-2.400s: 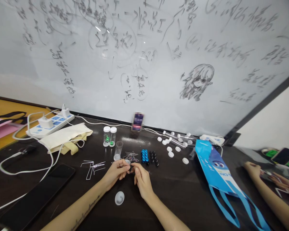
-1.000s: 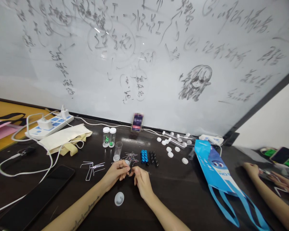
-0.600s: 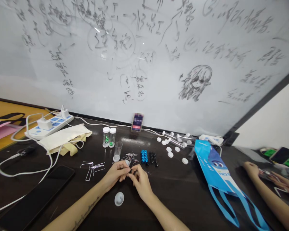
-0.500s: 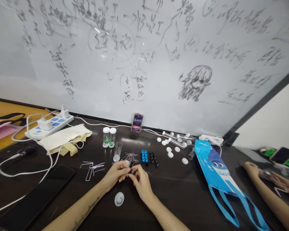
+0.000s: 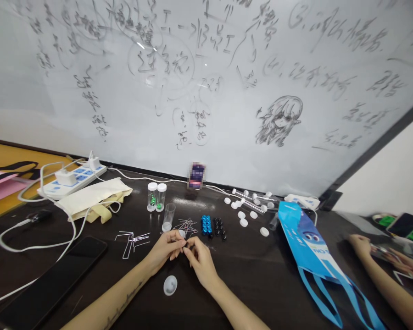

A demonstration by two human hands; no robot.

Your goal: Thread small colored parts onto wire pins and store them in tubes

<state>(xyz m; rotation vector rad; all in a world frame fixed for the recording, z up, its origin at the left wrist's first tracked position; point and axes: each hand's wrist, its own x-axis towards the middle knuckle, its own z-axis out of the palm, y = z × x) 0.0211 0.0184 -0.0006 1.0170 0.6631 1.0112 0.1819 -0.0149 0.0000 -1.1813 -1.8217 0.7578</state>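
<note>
My left hand [image 5: 168, 250] and my right hand [image 5: 200, 261] meet fingertip to fingertip above the dark table. Both are closed on something small and dark that I cannot make out. Just beyond them lie a pile of thin metal pieces [image 5: 186, 226], blue beads [image 5: 206, 224] in rows and black beads [image 5: 219, 225]. An open clear tube [image 5: 169, 217] stands behind my left hand. Nearer to me rests a small translucent dish [image 5: 170, 285]. Bent metal rods [image 5: 131, 242] lie to the left of my left hand.
Two capped tubes [image 5: 156, 197] hold green pieces. White caps [image 5: 243, 222] and clear tubes lie at the back right, beside a blue bag [image 5: 304, 243]. A black phone [image 5: 55, 284], cables and a power strip [image 5: 75, 178] are left. Another person's hands [image 5: 399, 263] are far right.
My hands keep almost the same pose, with a slight shift of the right fingers. The view has moved very slightly.
</note>
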